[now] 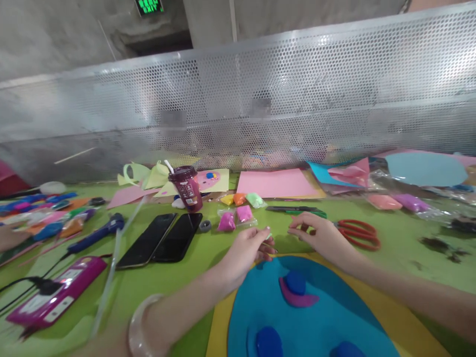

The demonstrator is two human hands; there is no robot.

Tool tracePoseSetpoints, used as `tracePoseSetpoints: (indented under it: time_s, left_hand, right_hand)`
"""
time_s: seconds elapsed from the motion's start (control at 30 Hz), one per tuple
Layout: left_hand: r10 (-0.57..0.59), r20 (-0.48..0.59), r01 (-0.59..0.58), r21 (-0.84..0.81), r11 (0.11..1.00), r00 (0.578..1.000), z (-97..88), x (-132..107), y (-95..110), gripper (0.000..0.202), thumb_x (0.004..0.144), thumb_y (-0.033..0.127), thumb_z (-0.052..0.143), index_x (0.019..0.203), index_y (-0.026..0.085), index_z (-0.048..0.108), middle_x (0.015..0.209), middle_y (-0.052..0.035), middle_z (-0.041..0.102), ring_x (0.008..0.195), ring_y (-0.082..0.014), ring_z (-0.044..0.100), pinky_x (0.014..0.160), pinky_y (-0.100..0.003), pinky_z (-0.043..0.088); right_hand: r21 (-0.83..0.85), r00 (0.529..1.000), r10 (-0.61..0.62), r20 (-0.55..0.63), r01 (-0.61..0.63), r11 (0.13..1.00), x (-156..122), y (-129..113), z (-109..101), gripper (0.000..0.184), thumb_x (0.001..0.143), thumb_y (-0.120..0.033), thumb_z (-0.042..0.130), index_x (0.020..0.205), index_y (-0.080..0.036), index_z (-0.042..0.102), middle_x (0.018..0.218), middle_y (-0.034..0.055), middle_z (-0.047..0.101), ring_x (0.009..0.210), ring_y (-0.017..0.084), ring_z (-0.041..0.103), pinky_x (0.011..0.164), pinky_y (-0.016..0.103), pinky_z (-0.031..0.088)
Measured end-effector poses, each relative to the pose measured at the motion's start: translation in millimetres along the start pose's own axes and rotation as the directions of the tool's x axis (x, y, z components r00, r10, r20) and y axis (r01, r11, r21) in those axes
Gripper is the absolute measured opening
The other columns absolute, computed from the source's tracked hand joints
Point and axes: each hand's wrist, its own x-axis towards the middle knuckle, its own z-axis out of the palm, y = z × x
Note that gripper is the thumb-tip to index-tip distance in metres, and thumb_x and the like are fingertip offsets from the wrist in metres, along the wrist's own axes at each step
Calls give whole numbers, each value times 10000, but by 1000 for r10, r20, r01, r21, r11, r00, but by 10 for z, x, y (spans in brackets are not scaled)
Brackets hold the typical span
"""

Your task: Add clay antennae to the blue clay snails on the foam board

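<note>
Just past the far edge of the blue clay oval (256,302), over the green table (401,248): pinching a tiny pale scrap (269,236) in the left hand (247,248), fingertips closed tight on it. Right hand (322,237) just beside, fingers curled, thumb and forefinger nearly meeting, hard to tell whether gripping anything. Red scissors (359,233) right there by its knuckles; pink clay packets (236,218) and two dark phones (163,238) off left.

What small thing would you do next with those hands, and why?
Probably lower the small pale bit, pinched in the left hand, onto the blue clay shape. Both hands, the right hand too, hover at its far edge, and it already carries stuck-on lumps.
</note>
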Motion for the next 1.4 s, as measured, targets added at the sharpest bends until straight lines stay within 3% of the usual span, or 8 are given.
tracePoseSetpoints:
  time_s: [0.1, 0.3, 0.47, 0.63, 0.83, 0.93, 1.07, 1.4]
  left_hand:
    - [-14, -11, 13, -42, 999, 1000, 5, 2, -6, 207, 885, 265, 490, 742, 119, 524, 715, -25, 559, 584, -91, 572, 536, -209, 457]
    - [-9, -1, 9, -73, 997, 1000, -12, 4, -18, 176, 881, 256, 504, 768, 125, 533, 733, -25, 556, 600, -99, 577, 536, -218, 471]
    - [-4, 15, 5, -88, 996, 1000, -34, 29, -19, 170, 876, 254, 517, 764, 127, 532, 761, -25, 554, 590, -93, 567, 517, -214, 469]
    - [-1, 35, 5, -96, 995, 999, -52, 49, -29, 173, 870, 260, 527, 756, 130, 538, 754, -22, 557, 580, -94, 563, 509, -217, 470]
    - [11, 36, -7, -95, 995, 999, -57, 60, -40, 160, 860, 270, 542, 762, 143, 546, 779, -20, 573, 600, -100, 584, 518, -220, 477]
    - [3, 29, 0, -95, 995, 1000, -56, 62, -31, 149, 857, 261, 548, 764, 145, 539, 785, -25, 584, 583, -95, 587, 508, -216, 481]
    - [-25, 10, 26, -84, 996, 1000, -49, 58, -4, 112, 879, 198, 506, 784, 139, 513, 788, -54, 615, 564, -89, 586, 486, -199, 483]
    - [-40, 1, 40, -60, 997, 999, -43, 55, 24, 82, 871, 107, 466, 802, 142, 493, 745, -40, 610, 543, -85, 589, 477, -189, 486]
  right_hand:
    - [-106, 984, -158, 86, 167, 980, 82, 63, 28, 185, 823, -277, 517, 769, -204, 678, 885, 48, 619, 791, 168, 592, 729, 296, 472]
    - [-257, 938, -290, 190, 333, 907, 80, 124, 135, 270, 875, -239, 435, 912, -206, 700, 916, 97, 576, 770, 191, 571, 686, 327, 480]
    - [-407, 871, -393, 294, 486, 773, -90, 158, -6, 347, 836, -153, 426, 1118, -192, 625, 1245, 157, 472, 1164, 326, 418, 881, 471, 429]
    - [-562, 854, -345, 389, 516, 646, -106, 84, -77, 524, 750, -75, 477, 1241, -253, 525, 1427, 131, 294, 1212, 356, 387, 868, 510, 439]
    - [-611, 816, -389, 427, 577, 542, -155, 34, -60, 684, 601, 43, 464, 1250, -167, 511, 1442, 167, 261, 1243, 397, 350, 898, 521, 429]
    - [-603, 810, -409, 419, 586, 541, -234, 47, -86, 712, 579, 34, 452, 1261, -166, 494, 1440, 155, 274, 1263, 397, 316, 902, 531, 428]
    - [-619, 842, -355, 406, 539, 571, -191, 59, -41, 728, 604, 38, 424, 1305, -160, 441, 1431, 147, 296, 1267, 379, 317, 907, 518, 433]
    - [-566, 846, -233, 480, 501, 654, -226, 87, -147, 887, 538, 97, 420, 1344, -273, 394, 1475, 112, 198, 1326, 353, 190, 971, 520, 373]
